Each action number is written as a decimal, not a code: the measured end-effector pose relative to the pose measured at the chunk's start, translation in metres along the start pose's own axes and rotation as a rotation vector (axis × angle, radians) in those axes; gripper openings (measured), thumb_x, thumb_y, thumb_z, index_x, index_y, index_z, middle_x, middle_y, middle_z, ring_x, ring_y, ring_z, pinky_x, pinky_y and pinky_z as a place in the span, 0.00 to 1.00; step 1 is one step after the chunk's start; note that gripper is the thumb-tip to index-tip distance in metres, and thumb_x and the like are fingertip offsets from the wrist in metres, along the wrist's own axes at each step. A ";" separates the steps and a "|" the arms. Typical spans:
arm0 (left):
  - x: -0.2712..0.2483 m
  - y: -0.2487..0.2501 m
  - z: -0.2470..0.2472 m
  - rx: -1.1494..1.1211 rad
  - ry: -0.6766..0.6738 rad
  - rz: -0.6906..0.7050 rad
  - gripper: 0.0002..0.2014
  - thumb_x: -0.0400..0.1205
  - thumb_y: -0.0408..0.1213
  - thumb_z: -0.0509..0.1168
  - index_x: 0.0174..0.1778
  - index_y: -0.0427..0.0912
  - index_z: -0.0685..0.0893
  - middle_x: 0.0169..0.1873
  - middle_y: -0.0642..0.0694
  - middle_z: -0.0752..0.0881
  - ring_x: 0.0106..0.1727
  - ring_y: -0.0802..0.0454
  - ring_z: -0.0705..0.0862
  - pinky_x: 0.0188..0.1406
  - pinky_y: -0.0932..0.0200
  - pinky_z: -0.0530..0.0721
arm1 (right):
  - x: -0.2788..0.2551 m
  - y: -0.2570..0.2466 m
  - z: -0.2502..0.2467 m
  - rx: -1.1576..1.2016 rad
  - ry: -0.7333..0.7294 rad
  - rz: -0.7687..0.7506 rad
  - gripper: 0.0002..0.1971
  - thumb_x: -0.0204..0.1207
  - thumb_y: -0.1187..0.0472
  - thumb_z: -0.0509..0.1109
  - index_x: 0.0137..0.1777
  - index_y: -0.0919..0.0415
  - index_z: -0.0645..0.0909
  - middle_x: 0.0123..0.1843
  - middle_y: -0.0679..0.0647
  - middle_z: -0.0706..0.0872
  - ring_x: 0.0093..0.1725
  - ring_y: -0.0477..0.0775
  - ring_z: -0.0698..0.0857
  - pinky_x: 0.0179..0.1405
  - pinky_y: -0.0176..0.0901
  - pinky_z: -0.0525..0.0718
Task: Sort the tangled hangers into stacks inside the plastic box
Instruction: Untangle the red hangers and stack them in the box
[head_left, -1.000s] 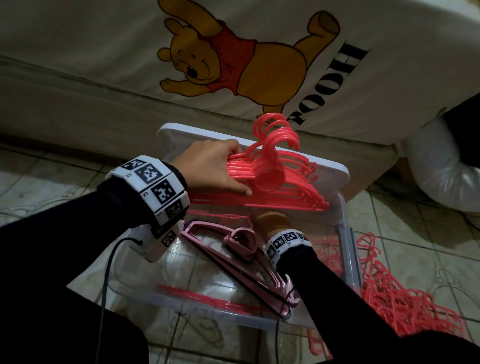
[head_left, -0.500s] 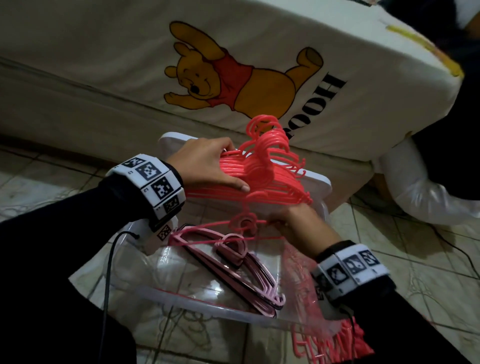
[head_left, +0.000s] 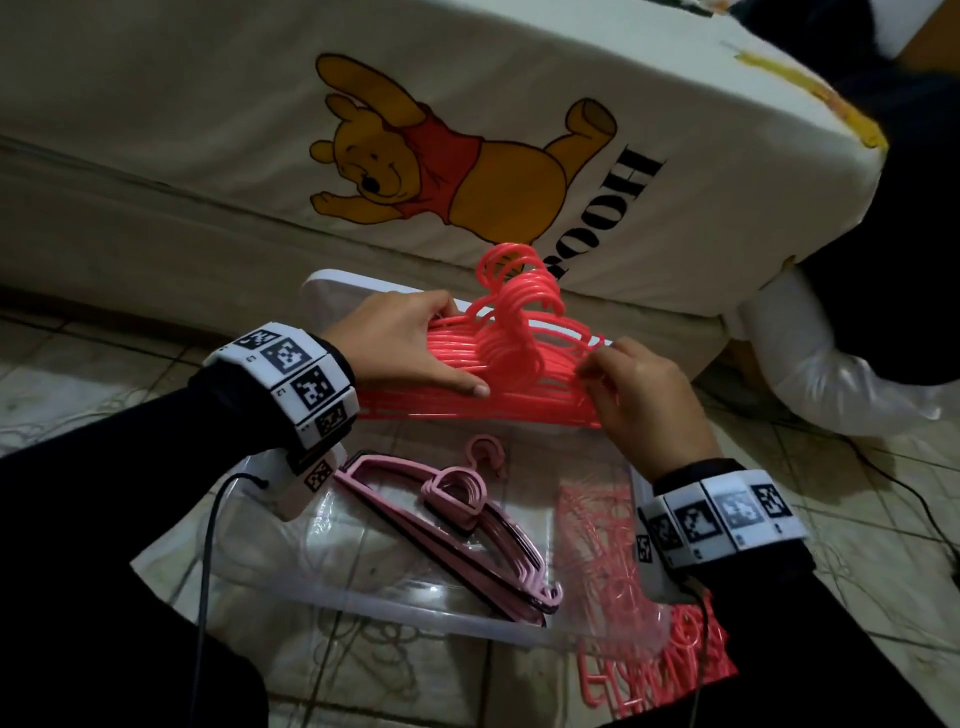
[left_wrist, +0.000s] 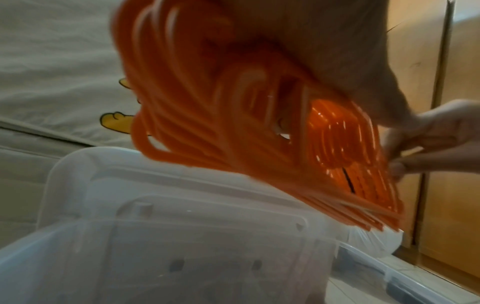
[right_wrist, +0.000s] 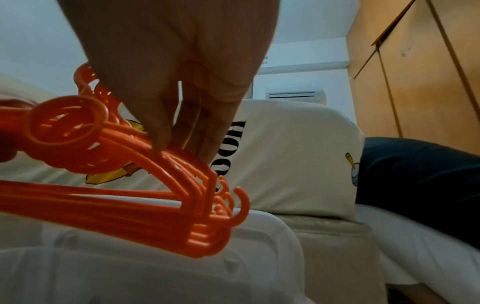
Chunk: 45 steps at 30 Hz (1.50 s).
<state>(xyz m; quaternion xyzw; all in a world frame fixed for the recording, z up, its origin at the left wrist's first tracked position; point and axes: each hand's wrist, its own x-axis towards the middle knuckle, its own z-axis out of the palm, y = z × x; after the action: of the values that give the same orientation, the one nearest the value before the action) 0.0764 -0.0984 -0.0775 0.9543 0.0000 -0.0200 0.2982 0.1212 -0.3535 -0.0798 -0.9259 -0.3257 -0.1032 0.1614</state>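
A stack of red hangers (head_left: 524, 374) is held level above the far end of the clear plastic box (head_left: 415, 608). My left hand (head_left: 410, 348) grips the stack's left side, thumb on top. At the stack's right end my right hand (head_left: 639, 395) pinches the hanger arms (right_wrist: 182, 162) with its fingertips. In the left wrist view the same red stack (left_wrist: 259, 123) fills the upper middle. A smaller stack of pale pink hangers (head_left: 467, 525) lies inside the box. A tangled pile of red hangers (head_left: 654, 660) lies on the floor, right of the box.
The white box lid (head_left: 332, 291) leans against the bed (head_left: 467, 104) behind the box. A white pillow or bag (head_left: 821, 374) lies on the tiled floor at the right. A wooden wardrobe (right_wrist: 428, 72) stands beyond the bed.
My right hand rose out of the box and took hold of the right end of the red stack. The left hand kept its grip on the stack.
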 end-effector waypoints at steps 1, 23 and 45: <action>0.001 -0.001 0.002 -0.001 -0.007 0.000 0.36 0.57 0.69 0.73 0.55 0.51 0.78 0.47 0.54 0.85 0.47 0.56 0.83 0.48 0.59 0.80 | 0.001 0.000 0.001 -0.005 0.002 0.013 0.06 0.74 0.65 0.69 0.50 0.64 0.83 0.48 0.59 0.83 0.48 0.66 0.82 0.44 0.57 0.81; 0.002 -0.002 0.029 0.657 0.100 0.164 0.27 0.74 0.54 0.64 0.64 0.44 0.69 0.59 0.43 0.77 0.59 0.43 0.77 0.57 0.47 0.76 | 0.021 -0.005 0.045 -0.123 -0.182 0.087 0.09 0.78 0.66 0.60 0.55 0.61 0.77 0.50 0.62 0.87 0.50 0.66 0.86 0.44 0.54 0.82; 0.017 -0.034 0.028 0.388 0.029 -0.033 0.08 0.79 0.41 0.60 0.47 0.45 0.67 0.49 0.35 0.84 0.49 0.34 0.82 0.41 0.50 0.75 | -0.012 0.007 0.095 -0.283 -0.953 0.119 0.19 0.66 0.43 0.77 0.42 0.59 0.83 0.43 0.58 0.86 0.44 0.58 0.85 0.43 0.45 0.82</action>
<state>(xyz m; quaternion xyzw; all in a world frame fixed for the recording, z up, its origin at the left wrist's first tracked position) 0.0920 -0.0867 -0.1208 0.9939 0.0159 -0.0109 0.1083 0.1247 -0.3311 -0.1735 -0.8999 -0.2925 0.2974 -0.1270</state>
